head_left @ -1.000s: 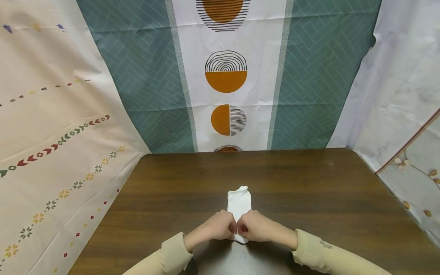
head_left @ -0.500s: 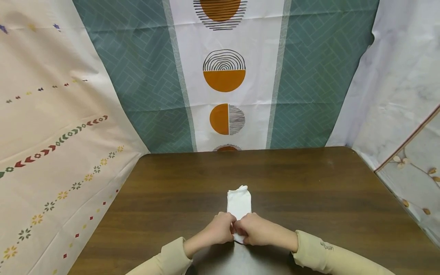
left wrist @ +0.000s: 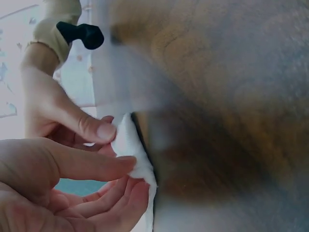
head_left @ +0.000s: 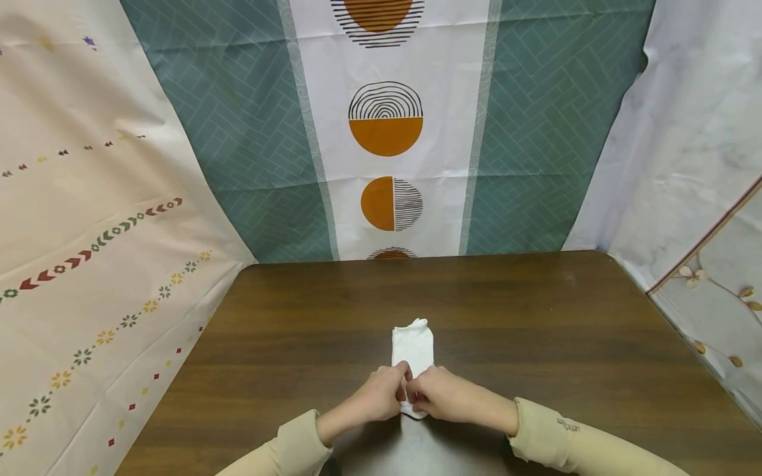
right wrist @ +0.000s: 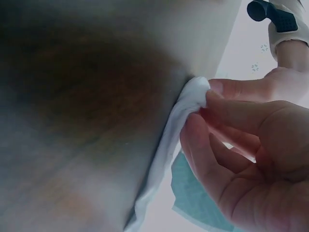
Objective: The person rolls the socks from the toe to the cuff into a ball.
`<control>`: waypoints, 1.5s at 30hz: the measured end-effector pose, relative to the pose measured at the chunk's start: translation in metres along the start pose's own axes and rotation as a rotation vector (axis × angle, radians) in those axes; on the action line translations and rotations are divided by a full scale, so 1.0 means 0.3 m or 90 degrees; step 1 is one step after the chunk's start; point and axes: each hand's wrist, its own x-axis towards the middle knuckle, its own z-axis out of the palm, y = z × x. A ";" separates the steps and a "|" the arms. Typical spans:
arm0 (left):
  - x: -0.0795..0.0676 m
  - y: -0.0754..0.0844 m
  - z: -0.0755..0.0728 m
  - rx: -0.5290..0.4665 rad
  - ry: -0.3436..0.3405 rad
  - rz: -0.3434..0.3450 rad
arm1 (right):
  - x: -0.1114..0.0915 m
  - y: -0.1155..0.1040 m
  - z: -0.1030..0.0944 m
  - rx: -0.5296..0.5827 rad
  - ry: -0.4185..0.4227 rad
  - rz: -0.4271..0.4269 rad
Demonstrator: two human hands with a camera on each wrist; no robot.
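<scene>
A narrow white sock [head_left: 413, 347], soft and knitted-looking, lies flat on the brown table with its long side pointing away from me. My left hand [head_left: 381, 395] pinches its near end from the left; in the left wrist view the thumb and fingers close on the white fabric [left wrist: 129, 145]. From the right, my right hand [head_left: 445, 396] pinches the same end, the fingertips of both hands almost meeting. The right wrist view shows the sock's edge [right wrist: 166, 140] slightly raised, between thumb and fingers. The hands hide part of its near half.
The wooden table [head_left: 297, 304] runs back to a green and white patterned curtain [head_left: 393, 218]. Light patterned cloths hang at the left [head_left: 119, 264] and right [head_left: 696, 198] sides. A dark wrist mount [left wrist: 82, 35] sits on the right sleeve.
Both hands stay at the sock's near end while their fingers shift slightly on the fabric. The left thumb and index finger now look more spread. The sock itself stays in place.
</scene>
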 end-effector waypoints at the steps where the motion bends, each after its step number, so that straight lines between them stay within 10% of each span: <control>1: 0.001 0.001 0.002 0.001 0.002 0.001 | 0.002 -0.001 -0.001 -0.006 0.004 -0.006; 20: -0.024 0.023 0.002 0.161 0.059 -0.022 | 0.017 0.001 0.002 -0.005 0.000 0.044; 45: -0.014 0.033 0.025 0.132 0.094 0.018 | 0.000 0.032 -0.010 0.125 -0.014 0.094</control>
